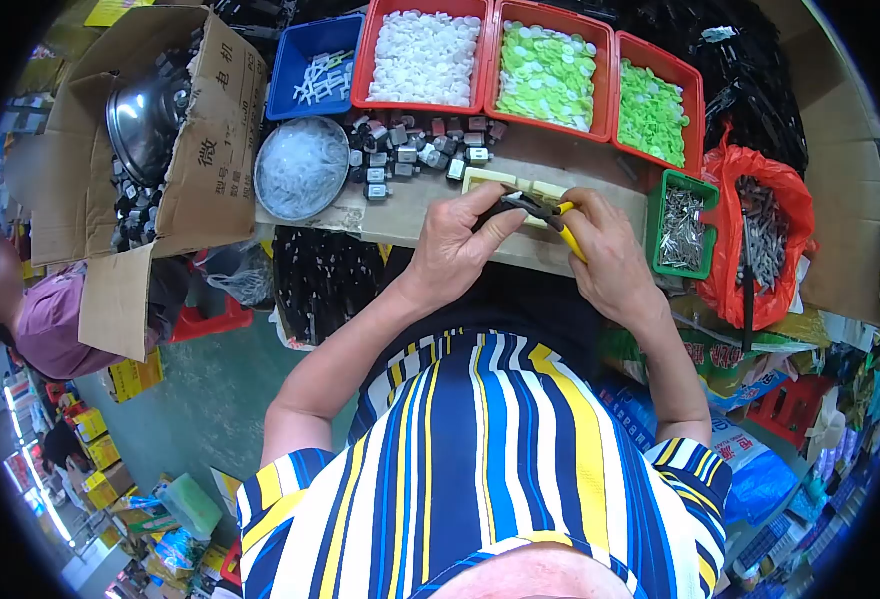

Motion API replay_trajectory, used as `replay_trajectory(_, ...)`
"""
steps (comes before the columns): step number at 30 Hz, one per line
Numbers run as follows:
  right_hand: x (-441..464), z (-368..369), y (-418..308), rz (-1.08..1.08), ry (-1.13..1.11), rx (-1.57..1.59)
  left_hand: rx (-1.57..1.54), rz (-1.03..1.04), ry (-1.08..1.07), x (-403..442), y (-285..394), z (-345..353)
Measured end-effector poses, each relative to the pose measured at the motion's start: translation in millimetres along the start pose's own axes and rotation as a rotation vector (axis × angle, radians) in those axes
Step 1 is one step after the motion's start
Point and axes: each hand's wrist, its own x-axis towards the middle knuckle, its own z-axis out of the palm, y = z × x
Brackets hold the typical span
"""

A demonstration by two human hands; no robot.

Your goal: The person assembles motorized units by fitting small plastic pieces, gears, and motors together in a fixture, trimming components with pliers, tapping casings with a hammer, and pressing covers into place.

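Yellow-handled pliers [568, 238] are gripped by my right hand [612, 250], with their jaws pointing left. My left hand [455, 243] pinches a small dark part [500, 210] at the jaws; its exact shape is hard to make out. Both hands are over the near edge of the bench [375, 222]. Just behind them lies a cream-coloured block [482, 178], partly covered by the fingers. Small black-and-silver motor-like parts [405, 155] are heaped to the left of the block.
Red trays [484, 105] hold white and green pieces. A blue tray [278, 95], a round lidded bowl [301, 168], a green basket [657, 225] of metal pins and a red bag [798, 215] surround the bench. A cardboard box [195, 180] and another person [58, 319] are at left.
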Motion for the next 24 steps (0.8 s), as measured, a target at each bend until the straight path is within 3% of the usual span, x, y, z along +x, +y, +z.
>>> replay_trajectory(6,-6.3,2.6,-0.3,-0.059,-0.021,-0.036,-0.089,-0.069,-0.135,0.7,1.2,-11.2)
replay_trajectory(12,-23.6,-6.9,-8.9,-0.111,-0.062,-0.046,-0.558,-0.430,-0.557,-2.1,8.6,-23.5)
replay_trajectory(18,-27.9,-18.3,-16.8,-0.222,-0.088,-0.032,-1.056,-0.492,-1.004,-8.6,-10.5,-21.1)
replay_trajectory(22,-26.1,-9.5,-6.8,-0.156,-0.113,-0.065,-0.892,-0.515,-0.793,-10.5,-4.2,-24.1)
replay_trajectory(24,-19.2,-8.3,-4.5,-0.121,-0.099,-0.092,-0.567,-0.542,-0.595,-14.9,1.4,-35.6)
